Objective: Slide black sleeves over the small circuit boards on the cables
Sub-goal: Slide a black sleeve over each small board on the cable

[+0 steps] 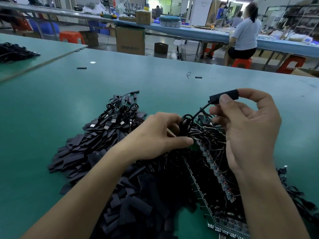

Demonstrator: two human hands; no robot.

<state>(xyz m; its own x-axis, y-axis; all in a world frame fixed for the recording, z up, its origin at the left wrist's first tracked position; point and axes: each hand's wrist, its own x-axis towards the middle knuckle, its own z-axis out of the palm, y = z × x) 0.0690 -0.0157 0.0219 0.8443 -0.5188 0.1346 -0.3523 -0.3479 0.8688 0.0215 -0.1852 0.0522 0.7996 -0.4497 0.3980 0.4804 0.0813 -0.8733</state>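
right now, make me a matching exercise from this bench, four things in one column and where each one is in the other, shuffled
Things
1. black sleeve
2. coiled cable
3. pile of loose sleeves
4. circuit board panel

Places
A. spread on the green table, left of the left hand
B. pinched between thumb and forefinger of the right hand
C. lying among wires beside the right wrist
D. gripped by the left hand's fingers

Pairs: 1-B, 2-D, 3-A, 4-C
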